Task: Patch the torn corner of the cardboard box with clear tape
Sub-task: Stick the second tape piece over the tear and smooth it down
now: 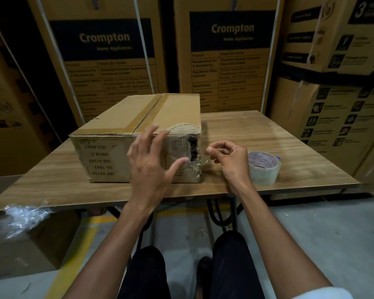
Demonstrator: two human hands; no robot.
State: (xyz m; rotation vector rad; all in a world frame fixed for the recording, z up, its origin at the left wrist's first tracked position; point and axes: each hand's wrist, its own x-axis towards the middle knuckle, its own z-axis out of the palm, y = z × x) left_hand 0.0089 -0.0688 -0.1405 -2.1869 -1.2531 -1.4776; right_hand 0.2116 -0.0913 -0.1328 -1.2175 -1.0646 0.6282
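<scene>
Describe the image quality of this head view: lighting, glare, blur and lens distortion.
Head view: dim, warm lighting, with dark gaps between the stacked cartons; wide-angle bending at the edges, so the strapping bands lean outward; soft fine print on the cartons; faint glare on the clear tape over the torn corner and on the tape roll; both hands are fairly sharp.

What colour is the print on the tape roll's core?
Red on white, on the tape roll, head view.
</scene>
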